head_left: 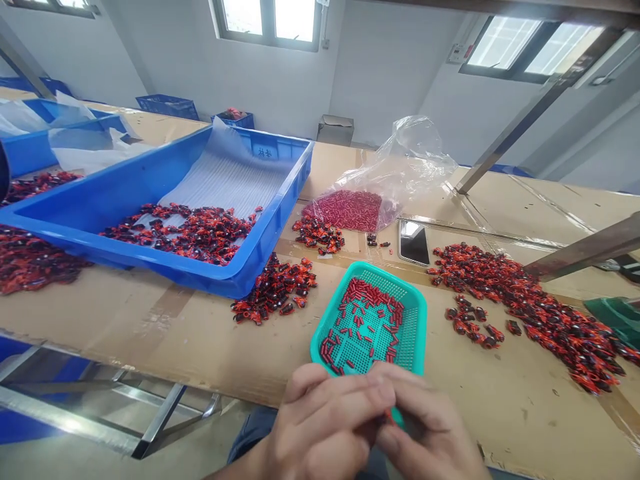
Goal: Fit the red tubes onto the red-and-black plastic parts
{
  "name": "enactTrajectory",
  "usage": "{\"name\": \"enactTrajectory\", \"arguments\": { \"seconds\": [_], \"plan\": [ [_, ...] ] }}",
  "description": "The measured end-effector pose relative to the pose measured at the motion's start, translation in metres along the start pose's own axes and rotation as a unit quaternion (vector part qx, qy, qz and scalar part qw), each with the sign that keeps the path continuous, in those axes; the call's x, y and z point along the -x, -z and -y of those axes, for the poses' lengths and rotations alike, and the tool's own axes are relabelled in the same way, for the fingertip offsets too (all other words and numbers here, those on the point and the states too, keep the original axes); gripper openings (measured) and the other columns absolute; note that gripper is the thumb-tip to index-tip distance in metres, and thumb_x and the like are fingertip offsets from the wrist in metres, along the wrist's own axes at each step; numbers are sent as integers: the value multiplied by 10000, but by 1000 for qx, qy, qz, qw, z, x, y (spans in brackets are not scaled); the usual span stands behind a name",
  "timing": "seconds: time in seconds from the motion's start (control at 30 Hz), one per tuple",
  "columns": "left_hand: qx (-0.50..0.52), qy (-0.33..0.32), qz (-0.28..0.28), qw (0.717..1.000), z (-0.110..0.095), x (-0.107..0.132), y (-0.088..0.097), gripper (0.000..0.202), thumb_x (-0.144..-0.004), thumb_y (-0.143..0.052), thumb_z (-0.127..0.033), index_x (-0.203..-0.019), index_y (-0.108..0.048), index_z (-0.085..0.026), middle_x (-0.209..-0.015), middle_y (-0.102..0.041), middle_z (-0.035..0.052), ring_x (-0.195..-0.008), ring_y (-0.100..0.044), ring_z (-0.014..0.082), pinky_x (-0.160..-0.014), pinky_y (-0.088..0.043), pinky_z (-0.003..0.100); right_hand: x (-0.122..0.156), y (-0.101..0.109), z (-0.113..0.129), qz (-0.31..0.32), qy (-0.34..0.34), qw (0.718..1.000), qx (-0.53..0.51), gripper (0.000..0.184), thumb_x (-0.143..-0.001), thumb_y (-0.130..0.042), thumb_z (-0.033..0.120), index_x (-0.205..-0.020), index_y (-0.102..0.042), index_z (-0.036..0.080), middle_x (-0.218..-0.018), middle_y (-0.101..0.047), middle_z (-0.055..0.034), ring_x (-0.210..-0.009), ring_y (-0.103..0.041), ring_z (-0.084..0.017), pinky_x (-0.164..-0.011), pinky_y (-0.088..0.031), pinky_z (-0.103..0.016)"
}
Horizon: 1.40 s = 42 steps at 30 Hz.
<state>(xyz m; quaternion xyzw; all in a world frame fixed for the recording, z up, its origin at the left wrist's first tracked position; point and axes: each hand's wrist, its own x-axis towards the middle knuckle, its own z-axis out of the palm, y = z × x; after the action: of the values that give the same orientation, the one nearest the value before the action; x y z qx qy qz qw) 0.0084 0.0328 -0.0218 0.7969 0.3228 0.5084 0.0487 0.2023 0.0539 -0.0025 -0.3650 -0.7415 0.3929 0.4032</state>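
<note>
Small red part (385, 419) was over a cardboard-covered bench (175, 327) in a grey-walled room with high windows (270, 20). You had it pinched between left hand (320, 430) and right hand (430, 437), both closed on it, at the teal basket (418, 330)'s near rim.

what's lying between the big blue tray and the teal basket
A loose pile of red-and-black parts lies on the cardboard-covered table, close against the blue tray and apart from the teal basket. This shows in the head view.
</note>
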Motion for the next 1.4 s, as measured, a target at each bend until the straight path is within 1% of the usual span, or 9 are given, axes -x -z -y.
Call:
{"name": "enactTrajectory", "arguments": {
  "seconds": [0.1,0.2,0.3,0.4,0.6,0.73,0.9,1.2,1.4],
  "plan": [
    [-112,18,28,993,31,-9,1,147,-1052,-539,-103,-1138,-548,-222,-1169,-815,87,-1119,-762,197,-1001,-462,362,7,42,-27,-89,-49,980,170,293,-1061,-554,480,-1028,-739,256,-967,-770,-68,-854,-745,-221,-731,-594,-289],
    [-222,102,85,966,68,-5,9,136,-1033,-564,-102,-1110,-581,-213,-1073,-801,71,-1008,-743,249,-916,-419,401,15,91,-70,-166,-96,882,430,438,-1032,-496,595,-932,-724,234,-848,-740,-85,-698,-692,-248,-607,-539,-343],
    [-258,123,131,949,97,4,14,151,-995,-604,-83,-1097,-631,-191,-1014,-788,72,-948,-706,297,-854,-400,422,22,129,-105,-204,-115,826,513,555,-988,-448,683,-751,-672,233,-708,-652,-140,-660,-617,-328,-610,-466,-442],
    [-272,121,163,941,112,11,12,179,-978,-604,-61,-1084,-669,-189,-1031,-784,79,-966,-678,315,-833,-407,431,22,144,-119,-214,-109,813,531,497,-1003,-480,604,-774,-694,217,-720,-629,-183,-713,-607,-367,-689,-456,-503],
    [-263,128,99,951,114,15,6,154,-1026,-537,-101,-1072,-656,-189,-1082,-741,124,-1063,-642,336,-898,-451,472,8,109,-85,-178,-28,847,501,365,-1051,-487,475,-1102,-712,191,-980,-719,-169,-936,-683,-341,-829,-546,-484],
    [-194,130,24,972,103,11,10,117,-1046,-516,-118,-1114,-586,-185,-1098,-639,108,-1038,-655,262,-906,-538,408,-11,58,-39,48,8,938,343,165,-1060,-550,252,-1114,-705,234,-1041,-753,-75,-989,-712,-231,-846,-592,-366],
    [-98,138,16,985,78,5,17,359,-1046,-547,-110,-1390,-556,-215,-1158,-594,63,-1048,-660,170,-929,-576,263,-36,13,-26,240,-43,897,369,108,-954,-708,107,-1005,-732,199,-969,-743,-48,-890,-712,-226,-751,-580,-326],
    [181,237,-9,954,45,6,11,173,-996,-682,-146,-1100,-646,-280,-1060,-729,4,-1032,-754,160,-924,-638,245,-36,-1,-39,191,-45,914,354,203,-822,-595,-11,-861,-621,186,-843,-700,-61,-787,-691,-238,-675,-556,-330],
    [145,250,-28,957,30,4,8,213,-979,-748,-413,-1110,-647,-279,-895,-767,-35,-793,-778,115,-759,-652,157,-19,4,-8,10,2,994,110,152,-917,-588,94,-935,-608,244,-794,-689,27,-671,-674,-130,-618,-565,-220]
  ]
}}
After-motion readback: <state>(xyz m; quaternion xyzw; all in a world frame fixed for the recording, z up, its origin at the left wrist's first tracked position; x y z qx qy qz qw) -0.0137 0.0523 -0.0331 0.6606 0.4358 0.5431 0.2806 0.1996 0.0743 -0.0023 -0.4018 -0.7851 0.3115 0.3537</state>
